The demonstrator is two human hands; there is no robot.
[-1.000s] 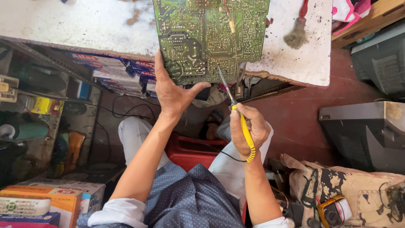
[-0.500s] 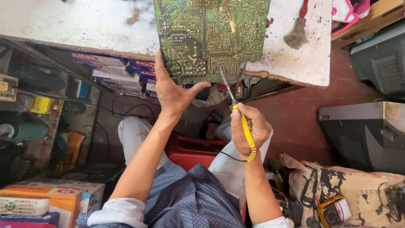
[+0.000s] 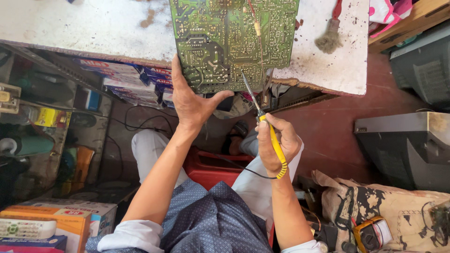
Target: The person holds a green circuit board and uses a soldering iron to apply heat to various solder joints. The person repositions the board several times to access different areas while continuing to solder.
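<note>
Seen from above, looking down at two bare arms. Big green circuit board (image 3: 234, 42) lying flat on a white, speckled table (image 3: 84, 28), with its near edge sticking out a little past the table's worn rim. Left hand (image 3: 194, 103) clamped on that near edge, at the board's lower left corner: fingers up along the left side, thumb stretched out to the right under the bottom edge. Right hand (image 3: 276, 145) lower down and off to the right, closed tight around a soldering iron (image 3: 269, 136) with a yellow handle. Metal tip of the iron slanting up and to the left, touching the board close to its bottom edge, just right of the left thumb. Thin black cord (image 3: 243, 169) trailing from the back of the yellow handle toward the lap. Hands near each other but apart, board above both, between them and the far side of the table. Small dusty brush (image 3: 330, 35) with a red handle on the table, just right of the board and not touching it. Red plastic crate (image 3: 211, 168) down below, between the knees. Grey old television (image 3: 408, 150) on the floor to the right. Boxes (image 3: 61, 220) and a white remote control (image 3: 26, 228) at the lower left corner.
</note>
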